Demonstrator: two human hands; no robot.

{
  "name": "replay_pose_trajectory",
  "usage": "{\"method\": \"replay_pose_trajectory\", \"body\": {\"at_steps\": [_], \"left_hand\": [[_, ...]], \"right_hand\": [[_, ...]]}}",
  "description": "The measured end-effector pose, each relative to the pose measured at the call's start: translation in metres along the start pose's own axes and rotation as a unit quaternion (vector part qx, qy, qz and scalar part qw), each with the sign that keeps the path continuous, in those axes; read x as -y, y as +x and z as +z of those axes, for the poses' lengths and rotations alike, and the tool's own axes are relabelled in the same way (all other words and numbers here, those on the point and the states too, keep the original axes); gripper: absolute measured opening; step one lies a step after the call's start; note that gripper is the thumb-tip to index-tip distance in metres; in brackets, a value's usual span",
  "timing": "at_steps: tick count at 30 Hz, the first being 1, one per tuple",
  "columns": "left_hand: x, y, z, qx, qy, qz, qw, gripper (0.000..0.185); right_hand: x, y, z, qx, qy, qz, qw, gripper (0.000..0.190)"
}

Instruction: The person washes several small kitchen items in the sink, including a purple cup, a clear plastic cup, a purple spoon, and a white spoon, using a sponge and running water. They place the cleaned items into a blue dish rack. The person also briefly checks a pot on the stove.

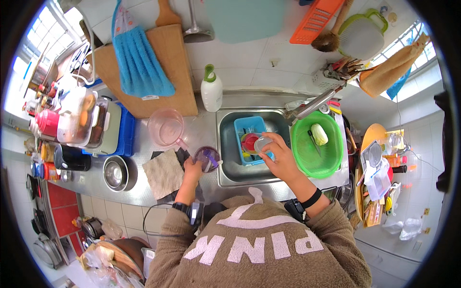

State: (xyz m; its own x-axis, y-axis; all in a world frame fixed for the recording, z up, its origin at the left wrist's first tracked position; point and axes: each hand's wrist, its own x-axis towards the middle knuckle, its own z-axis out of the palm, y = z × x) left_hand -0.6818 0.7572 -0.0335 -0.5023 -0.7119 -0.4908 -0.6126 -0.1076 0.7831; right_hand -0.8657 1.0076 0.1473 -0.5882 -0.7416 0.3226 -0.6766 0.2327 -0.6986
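Observation:
Over the sink, my right hand [282, 158] pinches a small clear plastic cup [262, 144] by its side. Beneath it, a blue plastic basin [248, 120] sits in the steel sink [230, 176], with a red container [249, 142] and other small items inside. My left hand [192, 169] is at the left rim of a dark purple bowl [197, 155], over dark cloth; whether the fingers grip the rim is unclear. Within that bowl lies a purple object [209, 158]. A beige cloth [164, 174] is spread left of this hand.
Right of the sink, a green basin [299, 162] holds a pale vegetable [319, 134] and a knife [313, 142]. A pink plastic dipper [165, 127], steel bowl [115, 173] and white bottle [211, 93] stand on the counter. A cutting board [183, 72] leans behind.

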Motion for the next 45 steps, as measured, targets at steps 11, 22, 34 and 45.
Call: {"method": "replay_pose_trajectory", "body": {"at_steps": [11,22,34,45], "left_hand": [[-0.195,-0.123,0.062,0.198,0.067,0.412,0.887,0.081],[-0.225,-0.121,0.069,0.331,-0.039,0.35,0.875,0.066],[-0.206,-0.116,0.125,0.138,-0.024,0.384,0.913,0.055],[-0.218,-0.091,0.116,0.404,-0.162,0.271,0.858,0.051]], "right_hand": [[0.028,0.009,-0.033,0.031,0.084,-0.011,0.996,0.017],[-0.003,0.04,-0.096,0.136,-0.145,-0.234,0.952,0.029],[0.0,-0.001,-0.018,-0.031,-0.006,0.025,0.999,0.02],[-0.049,0.026,-0.087,0.049,-0.172,-0.191,0.965,0.038]]}}
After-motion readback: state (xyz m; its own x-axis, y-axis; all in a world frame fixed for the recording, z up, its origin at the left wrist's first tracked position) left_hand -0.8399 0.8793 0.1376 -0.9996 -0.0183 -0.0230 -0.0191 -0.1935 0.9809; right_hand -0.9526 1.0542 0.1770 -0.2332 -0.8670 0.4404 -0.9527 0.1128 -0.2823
